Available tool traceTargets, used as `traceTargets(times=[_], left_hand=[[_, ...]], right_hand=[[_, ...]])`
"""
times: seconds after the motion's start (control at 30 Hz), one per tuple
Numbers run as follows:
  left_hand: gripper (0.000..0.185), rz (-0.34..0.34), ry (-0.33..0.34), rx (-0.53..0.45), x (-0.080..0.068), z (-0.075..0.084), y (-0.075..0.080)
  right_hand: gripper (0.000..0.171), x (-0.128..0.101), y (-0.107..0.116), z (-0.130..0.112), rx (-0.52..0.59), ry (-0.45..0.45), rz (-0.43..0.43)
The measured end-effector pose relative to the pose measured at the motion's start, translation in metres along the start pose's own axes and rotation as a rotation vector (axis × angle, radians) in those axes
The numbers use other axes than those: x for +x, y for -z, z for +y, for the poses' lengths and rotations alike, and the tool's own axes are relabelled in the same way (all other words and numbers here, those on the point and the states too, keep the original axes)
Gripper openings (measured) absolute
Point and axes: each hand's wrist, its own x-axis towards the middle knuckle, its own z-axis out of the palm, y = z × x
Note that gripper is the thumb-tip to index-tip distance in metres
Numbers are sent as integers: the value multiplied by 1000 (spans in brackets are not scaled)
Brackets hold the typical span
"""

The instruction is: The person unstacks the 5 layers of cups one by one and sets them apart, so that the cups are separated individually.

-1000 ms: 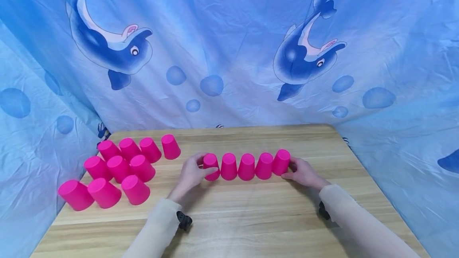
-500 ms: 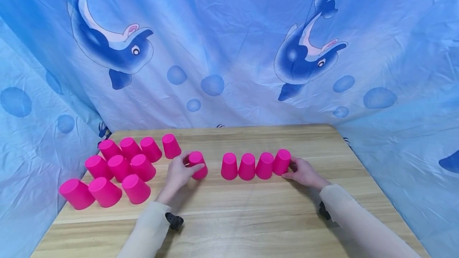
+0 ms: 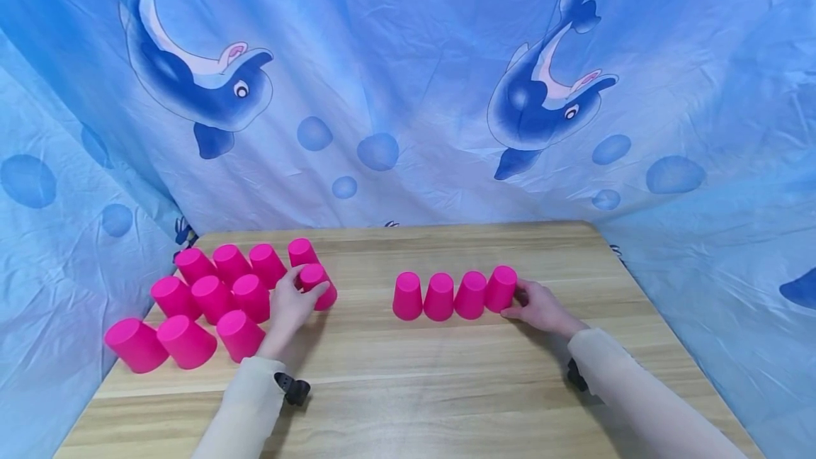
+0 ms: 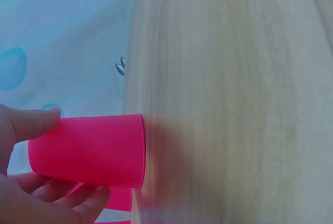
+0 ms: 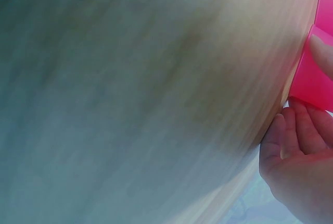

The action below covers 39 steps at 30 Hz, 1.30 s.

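Observation:
In the head view, my left hand (image 3: pixel 292 310) grips an upside-down pink plastic cup (image 3: pixel 321 290) just in front of another pink cup at the back. The left wrist view shows the thumb on one side of this held cup (image 4: pixel 88 148) and the fingers on the other, its rim by the wooden tabletop. My right hand (image 3: pixel 539 309) holds the rightmost cup (image 3: pixel 501 289) of a short upside-down row, thumb in front and fingers behind. The row's other cups, such as the leftmost cup (image 3: pixel 407 297), stand side by side.
Several more upside-down pink cups stand in rows on the left of the wooden table (image 3: pixel 446 402), one of them a front-row cup (image 3: pixel 186 342). A blue dolphin-print curtain (image 3: pixel 408 91) hangs behind the table and at its sides.
My left hand has carried the leftmost cup of the row to the left, towards the other group, leaving a gap. My right hand has stayed at the rightmost cup.

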Motion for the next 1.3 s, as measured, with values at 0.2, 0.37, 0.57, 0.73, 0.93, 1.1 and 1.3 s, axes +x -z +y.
traceTargets(times=[0.2,0.37,0.57,0.73,0.93,1.1,1.3], left_hand=[[58,40,20,-6,1,-2,5],[59,67,15,-5,-1,-1,10],[60,86,28,-2,-4,-6,13],[61,113,36,7,-5,-10,14],[62,111,53,0,-6,-9,15],[61,115,58,5,-5,-10,15],[61,120,69,15,-6,-11,16]], right_hand=[[65,0,-1,0,-4,5,2],[65,0,-1,0,-3,-6,2],[66,0,-1,0,0,-18,-3],[66,0,0,-1,5,-19,-2],[66,-1,1,-2,9,-15,-5],[66,-2,2,-3,12,-8,-4],[65,-2,2,-4,10,-1,-3]])
